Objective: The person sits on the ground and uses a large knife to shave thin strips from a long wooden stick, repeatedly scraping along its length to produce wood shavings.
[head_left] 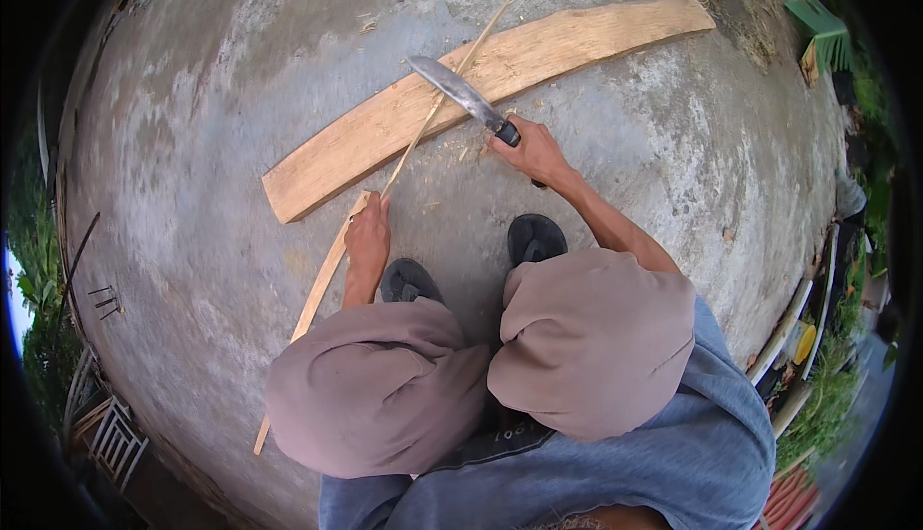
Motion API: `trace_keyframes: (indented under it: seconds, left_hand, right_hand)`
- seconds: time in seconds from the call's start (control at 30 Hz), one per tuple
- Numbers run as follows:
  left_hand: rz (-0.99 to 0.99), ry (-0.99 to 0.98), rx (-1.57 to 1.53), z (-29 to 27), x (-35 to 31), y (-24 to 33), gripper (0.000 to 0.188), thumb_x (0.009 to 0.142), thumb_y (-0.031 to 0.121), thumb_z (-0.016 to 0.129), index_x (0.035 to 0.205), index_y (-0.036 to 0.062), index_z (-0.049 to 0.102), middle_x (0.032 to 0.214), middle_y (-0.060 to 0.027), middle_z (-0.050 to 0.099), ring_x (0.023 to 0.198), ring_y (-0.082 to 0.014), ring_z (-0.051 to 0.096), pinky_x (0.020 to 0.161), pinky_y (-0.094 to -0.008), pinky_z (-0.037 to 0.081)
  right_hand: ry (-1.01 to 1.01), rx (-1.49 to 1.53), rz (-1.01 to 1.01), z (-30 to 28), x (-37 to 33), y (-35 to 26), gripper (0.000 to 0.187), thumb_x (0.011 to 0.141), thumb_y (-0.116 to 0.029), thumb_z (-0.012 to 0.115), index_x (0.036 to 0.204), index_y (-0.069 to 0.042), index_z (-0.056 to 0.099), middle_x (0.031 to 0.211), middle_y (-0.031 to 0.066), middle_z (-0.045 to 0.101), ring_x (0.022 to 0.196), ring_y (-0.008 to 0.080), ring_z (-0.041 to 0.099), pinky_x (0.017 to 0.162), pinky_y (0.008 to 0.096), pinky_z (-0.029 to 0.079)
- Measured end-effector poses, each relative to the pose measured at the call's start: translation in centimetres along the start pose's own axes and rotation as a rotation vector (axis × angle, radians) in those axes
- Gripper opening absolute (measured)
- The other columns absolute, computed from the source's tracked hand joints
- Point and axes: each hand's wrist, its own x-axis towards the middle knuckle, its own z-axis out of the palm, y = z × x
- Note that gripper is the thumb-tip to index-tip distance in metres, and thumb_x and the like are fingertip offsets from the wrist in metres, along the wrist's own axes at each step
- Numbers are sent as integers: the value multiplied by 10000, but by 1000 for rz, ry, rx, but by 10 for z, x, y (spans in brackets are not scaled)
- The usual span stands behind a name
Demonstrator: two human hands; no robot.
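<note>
A long, thin wooden stick [413, 148] slants over a thick, pale plank [577, 41] on the floor. My left hand [367, 238] is closed around the stick's near end. From that same hand a wider flat wooden strip [321, 285] runs back past my left knee; whether it is one piece with the stick, I cannot tell. My right hand [535, 152] grips a machete [456, 85] by its black handle. The curved blade points to the far left and crosses the stick above the plank; whether they touch is unclear.
Wood chips [464, 153] litter the concrete floor [212, 136] beside the plank. My feet, in dark sandals [536, 239], stand just on the near side. Pale poles [784, 328] lie along the right edge, and a white slatted frame [117, 441] sits at lower left.
</note>
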Motion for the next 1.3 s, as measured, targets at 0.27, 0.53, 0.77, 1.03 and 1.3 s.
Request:
trace_keyframes:
  seconds: [0.27, 0.53, 0.77, 1.03, 1.3]
  left_hand:
    - [-8, -23, -24, 6, 5, 5, 377, 1100, 375, 498, 1254, 58, 631, 909, -315, 710, 870, -513, 695, 728, -595, 536]
    - [11, 5, -52, 2, 3, 7, 319, 1095, 336, 510, 1216, 64, 623, 931, -271, 723, 876, -510, 673, 731, -606, 504]
    - [-9, 19, -50, -2, 4, 5, 366, 1092, 361, 521, 1233, 50, 652, 885, -319, 704, 847, -505, 690, 727, -598, 525]
    - [-95, -532, -663, 7, 35, -3, 410, 1104, 406, 535, 1132, 26, 683, 815, -116, 707, 695, -186, 674, 661, -352, 530]
    - [-252, -804, -1082, 8, 43, 10, 428, 1111, 445, 512, 1047, 53, 670, 755, -40, 652, 642, -139, 633, 592, -292, 499]
  right_hand:
    - [39, -139, -9, -3, 1, 9, 443, 899, -470, 705, 965, -33, 675, 863, 224, 726, 854, 422, 712, 791, 517, 540]
    - [57, -49, -32, 0, 5, 11, 444, 931, -439, 694, 935, 5, 669, 756, 190, 696, 741, 333, 710, 705, 462, 539]
    - [-281, 49, 117, -4, 7, 1, 496, 919, -517, 700, 909, -21, 672, 782, 164, 694, 789, 331, 689, 771, 488, 535]
    - [142, -155, -211, 7, -3, 14, 411, 963, -384, 688, 1164, -41, 581, 899, 225, 709, 945, 459, 691, 830, 540, 534]
    - [8, -373, -247, -8, -7, 17, 433, 1010, -411, 662, 1167, -39, 507, 876, 277, 689, 829, 463, 696, 689, 555, 535]
